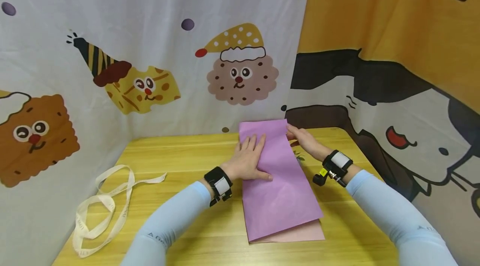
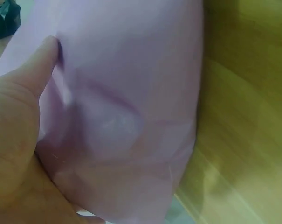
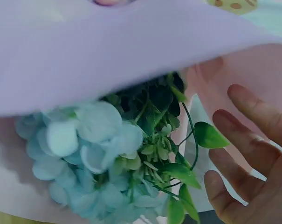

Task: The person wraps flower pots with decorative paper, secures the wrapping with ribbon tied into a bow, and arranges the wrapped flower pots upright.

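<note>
A sheet of purple wrapping paper [image 1: 281, 203] is folded lengthwise on the table, with its pink inside [image 1: 300, 232] showing at the near end. My left hand [image 1: 245, 161] rests on the upper part of the fold, fingers extended and thumb spread. At the paper's upper right edge is my right hand [image 1: 305, 141], its fingers loosely extended beside the pink side in the right wrist view. Under the raised purple flap there, pale blue artificial-looking flowers [image 3: 85, 154] and green leaves [image 3: 211, 135] show; the flap hides their upper part.
A long cream ribbon [image 1: 80, 224] with printed lettering lies in loose loops at the table's left. The yellow wood-grain table [image 1: 195, 237] meets a cartoon-printed curtain [image 1: 157, 16] along the back and sides.
</note>
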A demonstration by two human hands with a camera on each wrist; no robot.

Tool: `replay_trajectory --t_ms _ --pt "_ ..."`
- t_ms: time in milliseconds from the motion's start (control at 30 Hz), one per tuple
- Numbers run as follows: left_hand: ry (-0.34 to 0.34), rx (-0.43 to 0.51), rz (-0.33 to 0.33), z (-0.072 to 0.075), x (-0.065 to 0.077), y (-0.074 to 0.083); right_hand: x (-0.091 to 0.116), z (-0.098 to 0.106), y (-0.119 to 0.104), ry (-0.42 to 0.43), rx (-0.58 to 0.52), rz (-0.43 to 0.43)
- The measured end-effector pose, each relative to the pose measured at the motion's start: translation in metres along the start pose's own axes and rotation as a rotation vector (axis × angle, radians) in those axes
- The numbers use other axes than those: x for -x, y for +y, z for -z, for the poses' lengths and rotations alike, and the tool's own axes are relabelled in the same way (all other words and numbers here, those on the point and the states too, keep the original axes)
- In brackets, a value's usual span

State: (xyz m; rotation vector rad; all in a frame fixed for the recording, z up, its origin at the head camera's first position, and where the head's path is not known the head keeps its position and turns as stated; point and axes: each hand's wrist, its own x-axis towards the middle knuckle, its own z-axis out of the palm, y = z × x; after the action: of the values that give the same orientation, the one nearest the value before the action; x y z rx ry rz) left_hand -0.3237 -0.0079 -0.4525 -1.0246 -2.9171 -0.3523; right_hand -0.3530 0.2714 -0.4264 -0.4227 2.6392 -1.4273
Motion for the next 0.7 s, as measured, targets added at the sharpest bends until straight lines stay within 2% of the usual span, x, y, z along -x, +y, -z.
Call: replay_trajectory --t_ms 33,167,300,400,500,700 --pt "0.000 -0.001 0.005 0.000 0.000 0.001 0.000 0.001 0.003 -0.009 -0.011 -0.033" --pt "-0.009 0.049 0.041 -0.001 -0.001 0.002 0.004 0.004 0.014 -0.063 0.030 -0.047" --pt "-0.019 0.078 0.054 -0.001 -0.001 0.001 0.009 0.004 0.022 -0.063 0.031 -0.066" --pt "-0.020 0.058 0.042 -0.001 -0.001 0.000 0.011 0.002 0.024 -0.065 0.068 -0.075" --pt "-0.012 0.035 0.044 -0.001 -0.002 -0.002 0.013 0.000 0.023 -0.067 0.097 -0.044" --pt "-0.011 0.008 0.042 0.000 -0.004 -0.003 0.015 -0.002 0.021 -0.008 0.138 -0.033"
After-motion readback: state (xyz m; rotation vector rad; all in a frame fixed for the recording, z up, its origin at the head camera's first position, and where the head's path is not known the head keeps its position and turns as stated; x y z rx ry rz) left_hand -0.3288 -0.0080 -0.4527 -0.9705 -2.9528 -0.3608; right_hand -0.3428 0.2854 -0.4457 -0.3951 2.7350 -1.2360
